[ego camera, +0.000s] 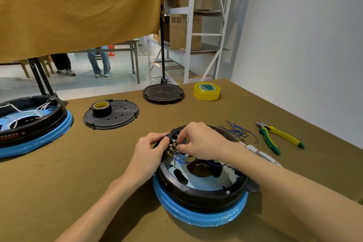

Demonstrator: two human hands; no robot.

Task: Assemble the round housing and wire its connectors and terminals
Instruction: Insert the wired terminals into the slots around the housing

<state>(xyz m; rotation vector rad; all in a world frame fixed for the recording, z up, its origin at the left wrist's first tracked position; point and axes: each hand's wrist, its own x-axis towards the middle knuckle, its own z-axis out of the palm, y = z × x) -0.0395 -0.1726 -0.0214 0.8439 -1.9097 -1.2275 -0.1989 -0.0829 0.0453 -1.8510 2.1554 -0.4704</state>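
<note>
A round black housing (198, 195) on a blue-wrapped rim stands open side up near the table's front. My left hand (150, 148) grips a black terminal block (171, 144) with brass terminals at the housing's far left rim. My right hand (200, 141) reaches over the housing and pinches a blue wire (181, 161) at the terminals; the pinch point is partly hidden by my fingers. The wire loops down inside the housing.
Loose blue wires with terminals (238, 130) and green-yellow pliers (275, 136) lie to the right, with a white-handled tool (261, 153) under my forearm. Two black round covers (111, 117) (163, 93), black tape (101, 108), yellow tape (206, 91) and a second housing (29, 122) sit behind and left.
</note>
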